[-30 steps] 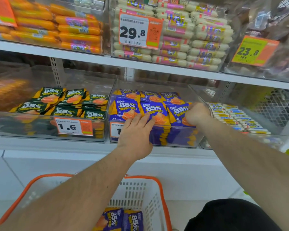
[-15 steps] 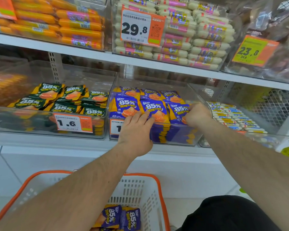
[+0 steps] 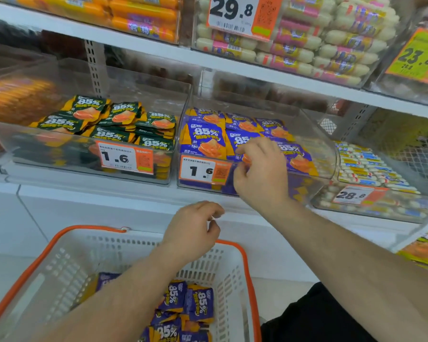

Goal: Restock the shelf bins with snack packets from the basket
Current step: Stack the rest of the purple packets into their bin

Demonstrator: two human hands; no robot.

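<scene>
Sitting nearest, the white plastic basket with the orange rim still carries a loose heap of purple-and-orange snack packets at its bottom, so the restocking looks only partly done. Above its far edge hangs the left hand, fingers loosely curled and its grip empty; it seems placed to dip into the basket for more. Further up, the right hand reaches over the front wall of the clear plastic shelf bin, fingertips bent down onto the front row of matching purple packets; whether that grip pinches a packet or only presses the row I cannot tell. That bin already looks well filled, several rows deep. Beside it, to the left, a second clear bin holds green-and-orange packets.
</scene>
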